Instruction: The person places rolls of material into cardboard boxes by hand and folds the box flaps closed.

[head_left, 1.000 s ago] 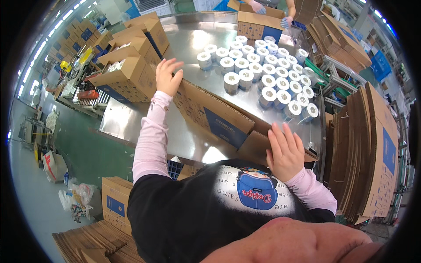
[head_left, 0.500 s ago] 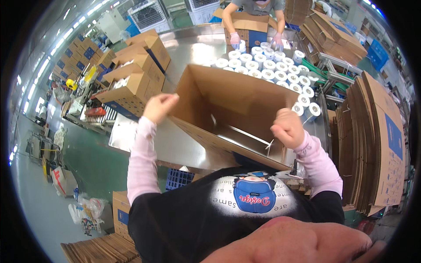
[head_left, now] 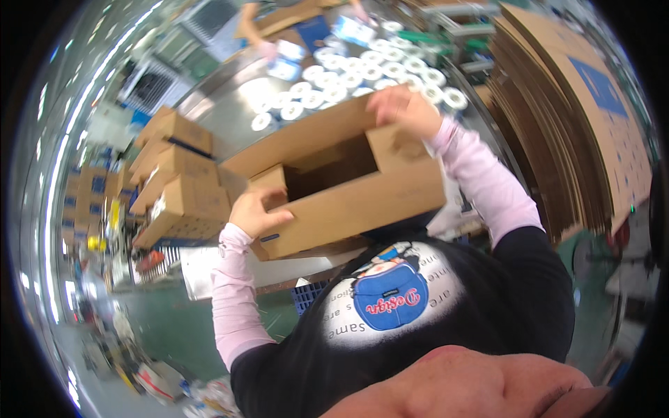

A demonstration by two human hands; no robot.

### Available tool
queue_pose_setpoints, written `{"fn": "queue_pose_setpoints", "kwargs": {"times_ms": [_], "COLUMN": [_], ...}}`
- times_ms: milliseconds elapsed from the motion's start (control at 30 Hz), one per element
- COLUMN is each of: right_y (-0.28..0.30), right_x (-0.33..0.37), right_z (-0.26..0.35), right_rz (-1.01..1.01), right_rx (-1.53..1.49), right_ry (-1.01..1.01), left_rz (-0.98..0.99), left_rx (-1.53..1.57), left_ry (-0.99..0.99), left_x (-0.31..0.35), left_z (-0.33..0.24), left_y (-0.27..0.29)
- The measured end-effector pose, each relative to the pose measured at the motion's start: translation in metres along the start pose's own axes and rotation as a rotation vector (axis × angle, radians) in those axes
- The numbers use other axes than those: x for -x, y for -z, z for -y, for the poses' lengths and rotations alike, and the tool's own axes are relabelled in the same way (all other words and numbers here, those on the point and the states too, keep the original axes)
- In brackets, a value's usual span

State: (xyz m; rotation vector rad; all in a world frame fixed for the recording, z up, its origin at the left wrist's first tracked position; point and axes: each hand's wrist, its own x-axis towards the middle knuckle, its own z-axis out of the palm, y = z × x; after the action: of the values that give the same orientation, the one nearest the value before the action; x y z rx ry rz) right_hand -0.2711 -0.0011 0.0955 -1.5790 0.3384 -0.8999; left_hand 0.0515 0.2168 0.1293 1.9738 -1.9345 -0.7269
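Note:
An open-topped brown cardboard box (head_left: 362,202) stands at the table's near edge in front of me, its two short end flaps folded inward and its inside dark. My left hand (head_left: 256,212) rests at the box's near left corner, thumb and fingers apart around the left end flap. At the far right corner, my right hand (head_left: 405,111) reaches over the right end flap, its stretched fingers at the end of the long far flap and slightly blurred. Beyond the box, several white rolls (head_left: 348,73) stand packed together on the metal table.
Filled cartons (head_left: 185,188) line the left side. Flattened cardboard (head_left: 557,125) is stacked upright on the right. Across the table, a co-worker's hands (head_left: 268,50) handle wrapped rolls beside another box. A blue plastic crate (head_left: 306,296) sits below the table edge.
The box's end flaps have folded inward. My right hand has moved to the far corner, and my left hand has come down to the near left one. The view has turned.

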Motion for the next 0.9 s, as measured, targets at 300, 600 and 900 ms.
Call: {"fn": "queue_pose_setpoints", "kwargs": {"times_ms": [300, 600, 900], "right_y": [0.269, 0.188, 0.206], "right_x": [0.221, 0.289, 0.256], "right_z": [-0.151, -0.222, -0.207], "right_rz": [-0.67, -0.795, -0.799], "right_rx": [1.285, 1.245, 1.177], "right_ry": [-0.82, -1.326, -1.421], "left_rz": [-0.68, -0.798, -0.92], "left_rx": [-0.265, -0.402, -0.497], "left_ry": [-0.149, -0.035, -0.001], "left_x": [-0.065, -0.055, -0.052], "left_z": [0.035, 0.03, 0.018], "left_y": [-0.068, -0.066, -0.066]}}
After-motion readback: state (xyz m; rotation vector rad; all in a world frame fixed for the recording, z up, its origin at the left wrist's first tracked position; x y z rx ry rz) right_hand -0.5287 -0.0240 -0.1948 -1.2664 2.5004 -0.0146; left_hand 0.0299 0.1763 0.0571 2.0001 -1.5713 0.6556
